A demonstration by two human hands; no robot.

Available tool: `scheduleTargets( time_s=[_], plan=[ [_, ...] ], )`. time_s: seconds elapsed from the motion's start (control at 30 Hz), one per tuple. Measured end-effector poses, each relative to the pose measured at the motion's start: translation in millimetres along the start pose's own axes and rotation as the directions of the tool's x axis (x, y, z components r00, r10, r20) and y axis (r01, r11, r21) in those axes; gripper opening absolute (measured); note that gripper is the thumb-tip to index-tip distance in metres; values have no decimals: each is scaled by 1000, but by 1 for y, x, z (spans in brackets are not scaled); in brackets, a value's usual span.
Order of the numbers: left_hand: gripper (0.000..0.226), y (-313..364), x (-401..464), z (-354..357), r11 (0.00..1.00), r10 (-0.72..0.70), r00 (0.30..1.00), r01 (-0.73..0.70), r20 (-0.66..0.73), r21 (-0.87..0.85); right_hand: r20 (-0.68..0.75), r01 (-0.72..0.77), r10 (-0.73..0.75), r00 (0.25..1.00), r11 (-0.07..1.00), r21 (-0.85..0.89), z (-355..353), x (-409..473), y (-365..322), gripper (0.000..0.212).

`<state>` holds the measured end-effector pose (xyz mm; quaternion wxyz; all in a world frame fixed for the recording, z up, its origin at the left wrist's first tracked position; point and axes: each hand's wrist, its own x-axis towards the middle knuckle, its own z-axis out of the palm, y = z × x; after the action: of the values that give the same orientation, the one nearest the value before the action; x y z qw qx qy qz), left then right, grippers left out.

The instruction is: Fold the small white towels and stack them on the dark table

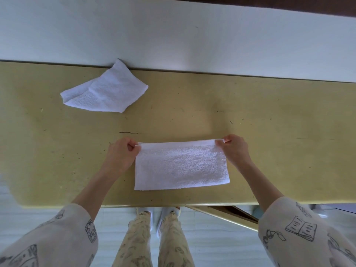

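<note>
Both hands (181, 151) pinch rectangular terry towel (181, 166) | scuffed table (269, 132)

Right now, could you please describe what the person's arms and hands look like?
Both hands, left hand and right hand, are bare, without gloves. The forearms are bare too; pale loose sleeves pushed up near the elbows carry dark line-drawn doodles, including an open book.

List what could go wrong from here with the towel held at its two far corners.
1. The left hand and right hand only pinch the far corners of the folded towel; if either grip slips, the layers may shift and the edges misalign.
2. Its near edge lies close to the table's front edge; a pull toward the body might drag it off.
3. The loose towel lies crumpled against the far edge, and will need flattening before folding.
</note>
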<state>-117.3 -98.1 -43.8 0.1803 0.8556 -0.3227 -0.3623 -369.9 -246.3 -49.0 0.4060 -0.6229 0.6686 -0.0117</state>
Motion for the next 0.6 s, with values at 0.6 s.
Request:
scheduleTargets(
  time_s=[0.6],
  plan=[
    [16,-3,1,6,999,-25,998,22,-54,-50,-129,-15,29,991,994,110,8,-12,0,19]
  ],
)
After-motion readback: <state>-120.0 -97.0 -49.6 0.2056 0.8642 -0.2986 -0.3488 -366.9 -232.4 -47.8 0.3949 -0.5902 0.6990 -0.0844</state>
